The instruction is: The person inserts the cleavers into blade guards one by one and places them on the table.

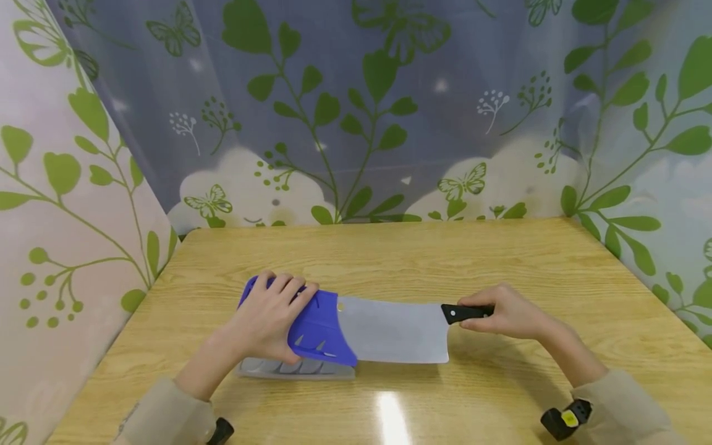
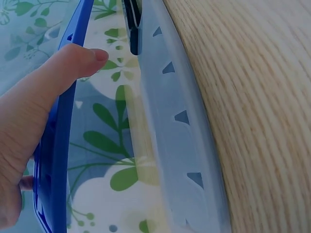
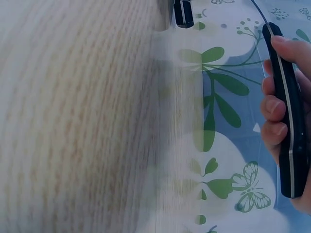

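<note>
My left hand (image 1: 264,321) grips a flat blue plastic piece (image 1: 317,318) with cut-out slots. Its fingers lie over the top, and the thumb is at the near edge. In my right hand (image 1: 508,312) is the black handle (image 1: 467,313) of a cleaver, its fingers curled round it in the right wrist view. The broad steel blade (image 1: 397,330) points left, its far end hidden behind the blue piece's curved edge. Below the blue piece, a translucent grey plastic tray (image 1: 295,369) lies on the table; the left wrist view shows triangular notches along this tray (image 2: 182,118).
The wood-grain table (image 1: 389,259) reaches back to a curtain (image 1: 356,154) printed with leaves and butterflies, which also hangs at both sides. A black wrist camera (image 1: 564,420) is strapped by the right sleeve, another (image 1: 220,431) by the left.
</note>
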Action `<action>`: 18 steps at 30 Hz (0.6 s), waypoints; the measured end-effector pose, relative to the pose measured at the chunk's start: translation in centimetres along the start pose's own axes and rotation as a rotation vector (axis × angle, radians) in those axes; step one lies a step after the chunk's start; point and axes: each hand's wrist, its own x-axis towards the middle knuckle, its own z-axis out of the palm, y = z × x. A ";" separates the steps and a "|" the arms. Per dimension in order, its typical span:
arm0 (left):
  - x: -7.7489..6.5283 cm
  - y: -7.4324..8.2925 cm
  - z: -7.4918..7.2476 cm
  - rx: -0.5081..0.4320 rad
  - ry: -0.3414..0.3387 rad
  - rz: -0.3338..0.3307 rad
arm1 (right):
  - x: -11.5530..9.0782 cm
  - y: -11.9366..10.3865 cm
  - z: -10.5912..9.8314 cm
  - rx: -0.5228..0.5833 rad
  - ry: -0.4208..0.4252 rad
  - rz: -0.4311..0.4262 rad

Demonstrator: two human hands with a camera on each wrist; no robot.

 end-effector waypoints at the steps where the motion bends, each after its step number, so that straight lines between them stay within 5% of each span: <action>1: 0.0 0.0 0.0 -0.001 0.003 -0.001 | 0.0 0.0 0.0 0.005 -0.003 0.008; 12: 0.2 0.2 0.0 -0.018 0.015 -0.051 | 0.4 -0.2 0.7 0.184 -0.040 0.131; 18: 0.5 -0.1 -0.3 0.001 -0.011 -0.053 | 1.2 -0.4 0.4 0.183 -0.036 0.101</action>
